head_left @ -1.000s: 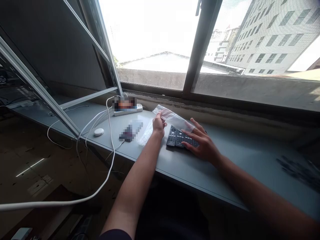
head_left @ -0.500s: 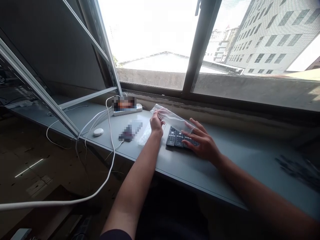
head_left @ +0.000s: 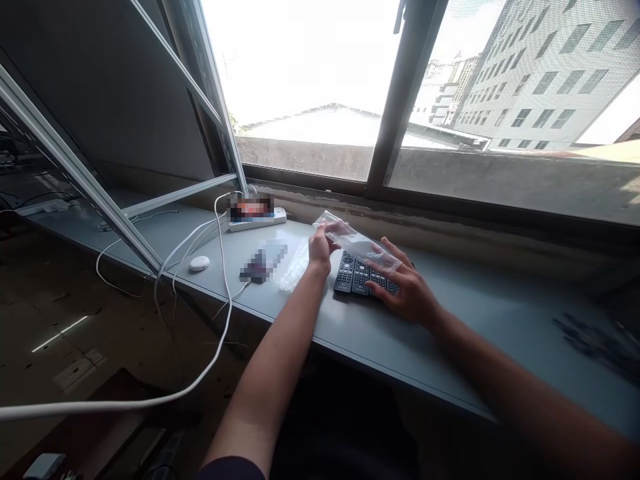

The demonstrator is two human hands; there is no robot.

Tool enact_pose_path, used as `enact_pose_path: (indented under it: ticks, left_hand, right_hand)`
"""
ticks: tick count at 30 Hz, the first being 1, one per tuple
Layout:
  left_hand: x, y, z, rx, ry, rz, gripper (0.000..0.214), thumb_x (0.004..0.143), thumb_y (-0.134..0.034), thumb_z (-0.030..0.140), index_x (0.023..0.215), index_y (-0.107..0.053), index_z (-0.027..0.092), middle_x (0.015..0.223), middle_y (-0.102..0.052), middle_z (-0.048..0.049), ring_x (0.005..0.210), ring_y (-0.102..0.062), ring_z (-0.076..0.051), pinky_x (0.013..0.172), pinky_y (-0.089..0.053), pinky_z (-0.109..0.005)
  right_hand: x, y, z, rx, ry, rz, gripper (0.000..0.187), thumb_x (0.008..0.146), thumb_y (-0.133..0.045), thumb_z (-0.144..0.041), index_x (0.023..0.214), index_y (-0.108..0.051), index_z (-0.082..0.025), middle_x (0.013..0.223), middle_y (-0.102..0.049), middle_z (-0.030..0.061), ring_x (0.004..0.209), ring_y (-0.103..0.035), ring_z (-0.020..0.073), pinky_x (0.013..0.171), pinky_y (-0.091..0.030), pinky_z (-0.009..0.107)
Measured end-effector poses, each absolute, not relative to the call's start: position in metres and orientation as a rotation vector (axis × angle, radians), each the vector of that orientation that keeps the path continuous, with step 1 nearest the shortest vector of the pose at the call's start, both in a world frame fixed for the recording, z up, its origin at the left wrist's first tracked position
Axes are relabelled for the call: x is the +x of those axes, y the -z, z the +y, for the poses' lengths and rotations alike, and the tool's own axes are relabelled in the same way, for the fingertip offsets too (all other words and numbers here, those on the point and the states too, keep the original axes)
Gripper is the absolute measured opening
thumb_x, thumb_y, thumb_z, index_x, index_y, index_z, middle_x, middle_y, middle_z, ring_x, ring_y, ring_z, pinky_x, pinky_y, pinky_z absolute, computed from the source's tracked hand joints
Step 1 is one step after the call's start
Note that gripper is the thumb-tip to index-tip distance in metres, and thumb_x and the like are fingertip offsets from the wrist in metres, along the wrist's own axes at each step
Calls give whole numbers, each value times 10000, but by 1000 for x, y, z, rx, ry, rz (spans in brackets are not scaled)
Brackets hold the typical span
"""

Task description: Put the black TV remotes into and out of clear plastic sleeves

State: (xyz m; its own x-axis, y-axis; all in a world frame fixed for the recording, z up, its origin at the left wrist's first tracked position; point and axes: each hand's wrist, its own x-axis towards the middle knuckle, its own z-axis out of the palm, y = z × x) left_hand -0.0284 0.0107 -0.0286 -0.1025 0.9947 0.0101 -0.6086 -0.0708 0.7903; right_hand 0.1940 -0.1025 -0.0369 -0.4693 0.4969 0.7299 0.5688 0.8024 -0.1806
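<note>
My left hand [head_left: 319, 250] pinches one end of a long clear plastic bag [head_left: 356, 243] and holds it a little above the grey ledge [head_left: 450, 333]. The bag's other end rests over the fingers of my right hand [head_left: 403, 287]. That hand lies on two black remote controls [head_left: 356, 275], which sit side by side on the ledge, its fingers spread and curled over their right part. More clear plastic [head_left: 295, 265] lies flat on the ledge just left of my left wrist.
A blurred phone [head_left: 263, 262] on a cable lies left of the plastic. Behind it is a white power strip [head_left: 256, 213]. A small white puck [head_left: 199, 263] and white cables [head_left: 220, 280] hang off the ledge's left part. A window frame [head_left: 395, 100] rises behind.
My left hand has lifted the bag's end and shifted it slightly right, and the bag now drapes over my right fingers. The right hand stays on the remotes.
</note>
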Motion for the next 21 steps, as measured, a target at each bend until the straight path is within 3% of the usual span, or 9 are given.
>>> enact_pose_path:
  ticks: [6, 10, 14, 21]
  left_hand:
    - [-32, 30, 14, 586, -1590, 754, 587, 1095, -606, 651, 1238, -819, 123, 1127, -863, -178, 931, -832, -239, 584, -559, -231]
    - [-30, 28, 8, 709, -1485, 687, 606, 1053, -655, 685, 1231, -827, 132, 1165, -861, -182, 827, -794, -197, 487, -458, -203]
    - [-22, 28, -2, 955, -1255, 532, 558, 1027, -717, 628, 1253, -835, 131, 1247, -852, -198, 717, -729, -154, 443, -374, -214]
    - [-18, 31, -7, 997, -1068, 470, 408, 1015, -744, 433, 1310, -830, 164, 1333, -837, -168, 786, -740, -155, 488, -390, -223]
  right_hand:
    - [195, 36, -102, -804, 70, -2163, 568, 1061, -811, -263, 1616, -713, -337, 1775, -550, 73, 1738, -357, 383, 1350, -450, 680]
    - [195, 35, -103, -786, 81, -2174, 630, 1062, -808, -252, 1664, -661, -362, 1781, -542, 62, 1736, -360, 385, 1351, -443, 687]
    - [194, 36, -102, -792, 95, -2184, 679, 1071, -795, -253, 1713, -600, -359, 1780, -545, 75, 1733, -364, 389, 1346, -442, 692]
    - [195, 36, -101, -777, 85, -2181, 628, 1084, -768, -255, 1690, -627, -338, 1844, -447, 86, 1725, -383, 395, 1361, -418, 682]
